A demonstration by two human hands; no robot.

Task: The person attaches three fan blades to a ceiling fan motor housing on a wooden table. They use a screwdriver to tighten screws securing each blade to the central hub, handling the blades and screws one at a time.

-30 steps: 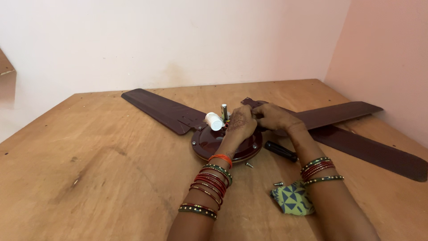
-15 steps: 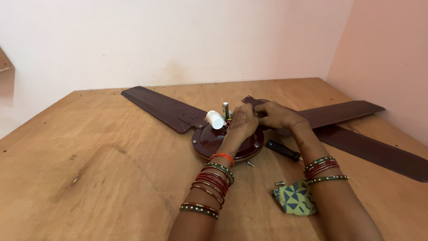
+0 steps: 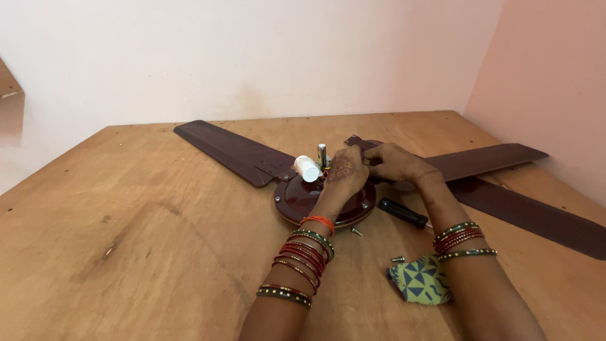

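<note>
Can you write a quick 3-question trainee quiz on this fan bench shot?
1. True or false: the left hand rests on the fan motor housing.
2. Which lies nearest the right wrist? A) a black-handled tool B) a patterned cloth pouch C) the white cylinder
3. How many fan blades can be seen on the wooden table?

Key:
1. True.
2. B.
3. Three: one to the left, two to the right, with the right hand at the root of the upper one.
</note>
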